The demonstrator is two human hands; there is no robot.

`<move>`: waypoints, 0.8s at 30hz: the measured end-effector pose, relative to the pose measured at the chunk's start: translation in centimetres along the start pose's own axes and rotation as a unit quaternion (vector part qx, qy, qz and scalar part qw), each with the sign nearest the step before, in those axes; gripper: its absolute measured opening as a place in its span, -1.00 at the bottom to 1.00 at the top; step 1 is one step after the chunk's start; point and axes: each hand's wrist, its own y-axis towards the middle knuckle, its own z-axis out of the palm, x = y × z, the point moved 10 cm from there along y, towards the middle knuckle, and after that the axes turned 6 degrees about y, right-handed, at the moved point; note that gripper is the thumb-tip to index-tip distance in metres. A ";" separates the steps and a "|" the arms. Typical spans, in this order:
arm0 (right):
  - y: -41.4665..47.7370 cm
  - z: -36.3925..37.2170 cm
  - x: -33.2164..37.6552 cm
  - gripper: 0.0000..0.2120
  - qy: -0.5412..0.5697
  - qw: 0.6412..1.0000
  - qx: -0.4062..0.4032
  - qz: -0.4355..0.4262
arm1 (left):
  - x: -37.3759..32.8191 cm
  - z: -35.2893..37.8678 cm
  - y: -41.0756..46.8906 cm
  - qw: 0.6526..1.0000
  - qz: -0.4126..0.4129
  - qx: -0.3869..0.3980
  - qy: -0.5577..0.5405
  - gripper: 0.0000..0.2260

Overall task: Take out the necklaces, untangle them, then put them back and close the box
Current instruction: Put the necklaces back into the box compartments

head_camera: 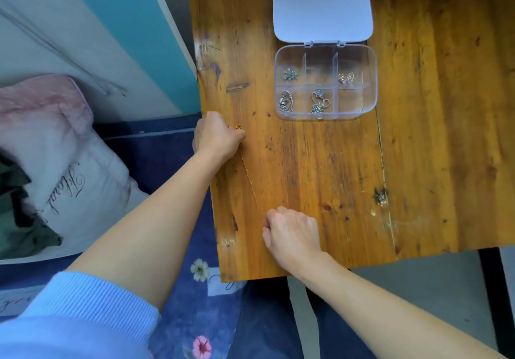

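Observation:
A thin gold necklace [250,180] lies stretched in a line on the wooden table [418,163]. My left hand [217,135] pinches its far end, where a small gold pendant shows beside my fingers. My right hand [292,233] pinches the near end. Behind them stands a clear plastic box [373,80] with its lid [323,13] folded open and flat on the table. Its compartments hold several small silver necklaces [317,102] and one rose-gold piece [346,77]; two compartments look empty.
The table's left edge runs just beside my left hand, its near edge just behind my right wrist. To the left lie a pillow [69,169] and blue floral bedding [195,317]. A dark knot marks the wood [380,195] right of my right hand.

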 end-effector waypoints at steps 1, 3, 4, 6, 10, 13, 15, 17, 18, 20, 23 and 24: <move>-0.1 -0.1 -0.4 -0.83 0.002 1.000 -0.001 0.007 | -0.1 0.0 -0.2 1.000 0.004 -0.012 0.006 -0.83; -0.4 -0.7 -1.3 -0.84 0.026 1.000 -0.006 0.012 | -0.1 0.2 -0.9 0.999 0.007 -0.039 0.009 -0.86; -0.6 -1.1 -1.7 -0.85 0.048 0.999 -0.011 0.012 | 0.0 0.2 -1.3 0.998 0.006 -0.056 -0.001 -0.87; -1.1 -2.1 -2.9 -0.89 0.104 0.994 -0.020 0.018 | 0.3 0.0 -2.2 0.995 0.001 -0.092 -0.043 -0.88; -1.5 -3.7 -7.9 -0.87 0.290 0.951 -0.049 0.097 | 1.4 1.9 -3.3 0.951 -0.092 -0.059 -0.289 -0.90; -2.1 -4.9 -12.1 -0.86 0.362 0.919 -0.067 0.141 | -0.2 4.1 -4.0 0.870 -0.156 -0.002 -0.468 -0.95; -2.6 -6.0 -14.9 -0.84 0.388 0.906 -0.078 0.153 | -3.2 4.9 -4.4 0.837 -0.139 0.037 -0.528 -0.87; -3.1 -7.4 -18.0 -0.83 0.421 0.886 -0.096 0.168 | -6.7 5.4 -4.7 0.835 -0.099 0.065 -0.537 -0.82; -3.4 -8.2 -19.7 -0.83 0.437 0.875 -0.109 0.178 | -8.6 5.6 -4.9 0.842 -0.077 0.073 -0.529 -0.82; -4.1 -9.8 -23.3 -0.83 0.448 0.860 -0.138 0.199 | -12.5 6.0 -5.3 0.861 -0.035 0.082 -0.501 -0.84; -4.9 -12.2 -28.3 -0.81 0.452 0.848 -0.172 0.219 | -18.5 7.2 -5.8 0.889 0.015 0.090 -0.449 -0.87; -5.0 -13.0 -29.9 -0.81 0.453 0.844 -0.181 0.222 | -20.5 7.7 -5.9 0.902 0.037 0.084 -0.422 -0.88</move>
